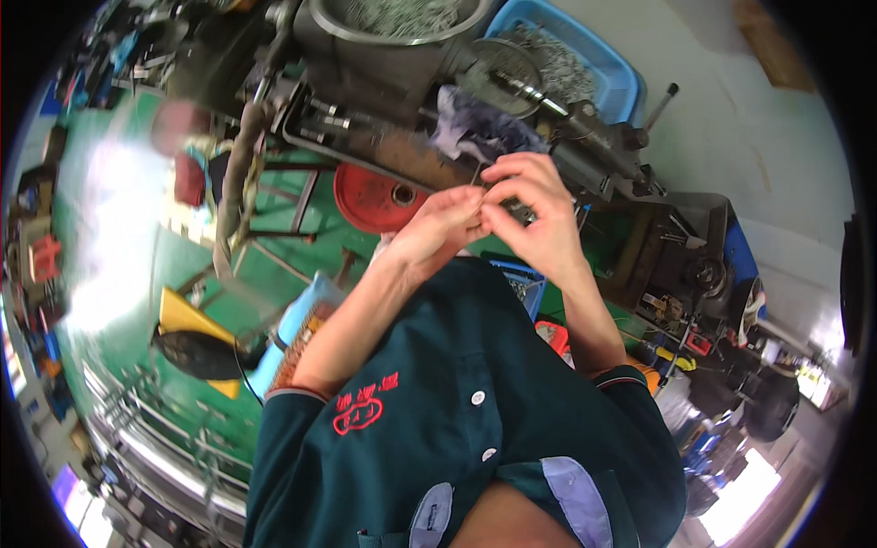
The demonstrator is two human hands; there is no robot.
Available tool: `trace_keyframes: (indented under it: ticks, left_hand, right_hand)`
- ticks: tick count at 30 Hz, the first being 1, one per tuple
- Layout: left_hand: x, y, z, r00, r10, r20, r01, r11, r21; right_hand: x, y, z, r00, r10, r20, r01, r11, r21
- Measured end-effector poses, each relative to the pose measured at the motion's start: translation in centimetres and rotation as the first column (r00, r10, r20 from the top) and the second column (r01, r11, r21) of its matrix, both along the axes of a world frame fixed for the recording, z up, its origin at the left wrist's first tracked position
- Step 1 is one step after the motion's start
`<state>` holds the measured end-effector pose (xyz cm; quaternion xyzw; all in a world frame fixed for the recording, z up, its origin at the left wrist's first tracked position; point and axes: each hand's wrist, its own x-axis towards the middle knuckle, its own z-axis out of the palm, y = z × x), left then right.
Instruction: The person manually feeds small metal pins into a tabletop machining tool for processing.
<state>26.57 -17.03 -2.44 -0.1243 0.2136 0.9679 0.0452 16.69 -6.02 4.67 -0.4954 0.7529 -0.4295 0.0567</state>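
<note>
My left hand (440, 226) and my right hand (537, 212) meet in front of my chest, fingertips touching. Both are closed in a pinch around something small, mostly hidden by the fingers. A thin, dark sliver (476, 173) shows just above the fingertips; I cannot tell whether it belongs to the held piece. Just beyond the hands, a crumpled purple-grey rag (470, 126) lies on the machine bed. Below the left hand's far side sits a round red tray (358, 199) with a ring-shaped piece in it.
At the back, a metal bowl (402, 39) and a blue basin (625, 89) hold many small metal parts. A machine with a lever (660, 108) stands beyond my right hand. Near my body is a small blue crate (533, 301). A wrapped pipe (239, 169) rises at left.
</note>
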Motion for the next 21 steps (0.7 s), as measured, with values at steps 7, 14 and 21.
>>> trace_keyframes:
  ticks: [7, 14, 21]
  left_hand:
    - [0.5, -0.4, 1.4, 0.994, -0.095, 0.053, 0.099, 0.992, -0.079]
    - [1.2, -0.6, 1.3, 0.988, -0.117, 0.104, 0.134, 0.976, -0.17]
    - [3.0, -1.5, -0.5, 0.979, -0.047, 0.2, 0.1, 0.959, -0.266]
  right_hand:
    - [-3.2, 0.5, 2.8, 0.817, -0.403, -0.412, 0.16, 0.845, -0.51]
    - [-11.0, 4.5, 4.3, 0.662, -0.72, -0.206, 0.578, 0.666, -0.471]
    - [-11.2, 15.5, 2.6, 0.428, -0.885, 0.183, 0.877, 0.358, -0.321]
